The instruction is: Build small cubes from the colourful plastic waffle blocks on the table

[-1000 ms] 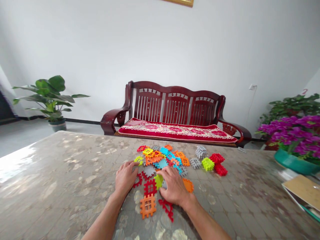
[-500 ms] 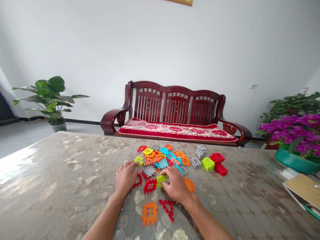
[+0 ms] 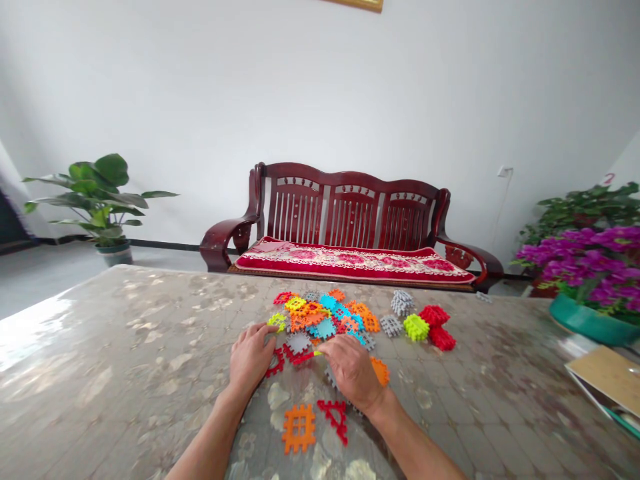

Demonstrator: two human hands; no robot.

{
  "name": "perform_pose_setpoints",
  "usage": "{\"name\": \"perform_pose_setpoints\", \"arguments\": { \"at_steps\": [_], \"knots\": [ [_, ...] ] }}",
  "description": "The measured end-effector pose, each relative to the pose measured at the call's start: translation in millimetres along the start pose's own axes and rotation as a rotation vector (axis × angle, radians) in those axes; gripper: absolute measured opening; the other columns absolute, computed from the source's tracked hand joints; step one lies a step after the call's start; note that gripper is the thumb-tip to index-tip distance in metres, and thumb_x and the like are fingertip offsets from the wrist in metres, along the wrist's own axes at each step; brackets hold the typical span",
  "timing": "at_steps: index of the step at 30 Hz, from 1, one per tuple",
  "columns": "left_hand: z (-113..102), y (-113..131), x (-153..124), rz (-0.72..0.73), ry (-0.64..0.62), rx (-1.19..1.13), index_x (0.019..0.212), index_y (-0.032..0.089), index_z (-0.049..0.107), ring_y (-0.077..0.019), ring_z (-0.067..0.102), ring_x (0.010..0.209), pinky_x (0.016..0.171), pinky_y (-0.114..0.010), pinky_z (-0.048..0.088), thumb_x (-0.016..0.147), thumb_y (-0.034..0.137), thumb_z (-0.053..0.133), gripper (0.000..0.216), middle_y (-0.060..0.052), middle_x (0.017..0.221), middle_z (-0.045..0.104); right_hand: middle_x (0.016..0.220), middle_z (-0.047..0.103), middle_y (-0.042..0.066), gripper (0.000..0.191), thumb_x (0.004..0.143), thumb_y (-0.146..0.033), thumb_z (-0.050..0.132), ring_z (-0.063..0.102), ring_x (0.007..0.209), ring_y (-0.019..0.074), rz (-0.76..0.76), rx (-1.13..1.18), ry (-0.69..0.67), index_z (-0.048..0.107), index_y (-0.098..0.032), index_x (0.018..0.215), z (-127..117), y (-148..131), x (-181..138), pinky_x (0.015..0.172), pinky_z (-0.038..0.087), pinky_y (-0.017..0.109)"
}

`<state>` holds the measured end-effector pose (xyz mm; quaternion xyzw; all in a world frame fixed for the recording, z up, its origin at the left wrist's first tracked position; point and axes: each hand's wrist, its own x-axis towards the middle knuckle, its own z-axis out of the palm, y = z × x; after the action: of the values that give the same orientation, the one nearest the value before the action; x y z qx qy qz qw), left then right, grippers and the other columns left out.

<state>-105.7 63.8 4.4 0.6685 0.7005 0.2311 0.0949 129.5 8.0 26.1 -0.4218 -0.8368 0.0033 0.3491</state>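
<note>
Flat, toothed plastic building tiles in red, orange, blue, yellow-green and grey lie in a pile (image 3: pixel 327 313) on the table. My right hand (image 3: pixel 353 370) is closed on a red square tile (image 3: pixel 300 357) held edge-on, with a sliver of a yellow-green tile beside its fingertips. My left hand (image 3: pixel 251 357) rests on the table with curled fingers, touching a red tile (image 3: pixel 275 363) near a grey tile (image 3: pixel 299 342). An orange grid tile (image 3: pixel 299 428) and a red triangular tile (image 3: pixel 334 419) lie nearer to me.
Built cubes stand right of the pile: grey (image 3: pixel 402 303), yellow-green (image 3: pixel 416 327) and red (image 3: pixel 436 325). A teal pot of purple flowers (image 3: pixel 593 283) and a tan book (image 3: pixel 607 380) sit at the right edge. A wooden bench (image 3: pixel 345 230) stands behind the table, a potted plant (image 3: pixel 100 197) at left.
My right hand has lifted the red square tile off the table and turned it edge-on toward the left hand. The yellow-green tile is now mostly hidden. The left hand has barely moved.
</note>
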Motion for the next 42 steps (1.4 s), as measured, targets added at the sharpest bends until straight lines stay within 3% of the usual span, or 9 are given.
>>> {"name": "perform_pose_setpoints", "arguments": {
  "at_steps": [6,16,19,24,28,33,35,38,42],
  "knots": [
    [-1,1,0,0.004,0.006,0.015,0.112,0.031,0.068,-0.0235,0.053,0.118,0.1,-0.037,0.039,0.086,0.028,0.043,0.037,-0.002,0.131,0.06,0.093,0.063,0.002,0.031,0.088,-0.009,0.045,0.052,0.089,0.0184,-0.117,-0.094,-0.19,0.062,-0.026,0.107,-3,-9,-1,0.082,0.037,0.032],
    [0,0,0,0.011,0.025,0.008,0.111,0.031,0.069,-0.0235,0.054,0.117,0.1,-0.036,0.039,0.085,0.027,0.043,0.037,-0.002,0.129,0.061,0.092,0.064,0.0,0.013,0.09,-0.022,0.054,0.056,0.092,0.0163,-0.037,-0.014,-0.311,0.062,-0.026,0.1,4,-12,-1,0.085,0.04,0.028],
    [-1,0,-1,0.009,0.014,0.003,0.111,0.031,0.069,-0.0235,0.054,0.117,0.099,-0.036,0.039,0.085,0.028,0.043,0.037,-0.002,0.13,0.061,0.096,0.066,0.0,0.019,0.089,-0.019,0.054,0.059,0.094,0.0155,0.057,0.068,-0.263,0.062,-0.027,0.105,7,-8,-3,0.085,0.043,0.026],
    [-1,1,0,0.003,0.001,0.0,0.112,0.031,0.068,-0.0249,0.053,0.119,0.099,-0.038,0.039,0.085,0.028,0.042,0.038,-0.002,0.13,0.06,0.114,0.068,0.002,0.031,0.089,-0.017,0.044,0.061,0.106,0.0157,0.311,0.236,-0.021,0.06,-0.026,0.114,10,13,-5,0.093,0.045,0.029],
    [-1,0,0,-0.009,-0.002,0.003,0.112,0.031,0.068,-0.0251,0.052,0.119,0.098,-0.039,0.04,0.085,0.027,0.042,0.038,-0.002,0.13,0.06,0.115,0.068,0.005,0.032,0.087,-0.022,0.043,0.061,0.109,0.0191,0.47,0.288,0.184,0.063,-0.022,0.112,4,36,-5,0.096,0.045,0.033],
    [0,0,0,-0.002,0.008,-0.002,0.111,0.031,0.069,-0.0249,0.052,0.119,0.099,-0.039,0.04,0.085,0.028,0.043,0.037,-0.002,0.13,0.061,0.106,0.07,0.007,0.032,0.082,-0.027,0.043,0.063,0.099,0.0226,0.624,0.344,0.298,0.066,-0.02,0.103,-6,65,-8,0.087,0.049,0.035],
    [0,0,0,-0.002,0.015,-0.003,0.111,0.031,0.069,-0.0251,0.053,0.119,0.099,-0.039,0.04,0.085,0.028,0.043,0.037,-0.002,0.129,0.061,0.1,0.071,0.007,0.031,0.078,-0.027,0.043,0.064,0.097,0.0237,0.667,0.322,0.309,0.067,-0.019,0.097,-9,73,-10,0.085,0.049,0.035],
    [1,0,0,0.004,0.019,-0.005,0.111,0.031,0.069,-0.0244,0.053,0.119,0.1,-0.039,0.04,0.085,0.028,0.043,0.037,-0.002,0.129,0.061,0.088,0.071,0.004,0.029,0.074,-0.023,0.042,0.065,0.084,0.0221,0.699,0.251,0.184,0.067,-0.02,0.088,-12,78,-13,0.077,0.049,0.034],
    [0,0,0,0.009,0.022,0.002,0.111,0.031,0.069,-0.024,0.054,0.118,0.1,-0.038,0.039,0.085,0.028,0.044,0.036,-0.002,0.129,0.061,0.091,0.069,0.003,0.028,0.074,-0.018,0.044,0.063,0.087,0.0199,0.59,0.144,0.069,0.067,-0.021,0.088,-12,74,-14,0.081,0.048,0.033]
  ]
}}
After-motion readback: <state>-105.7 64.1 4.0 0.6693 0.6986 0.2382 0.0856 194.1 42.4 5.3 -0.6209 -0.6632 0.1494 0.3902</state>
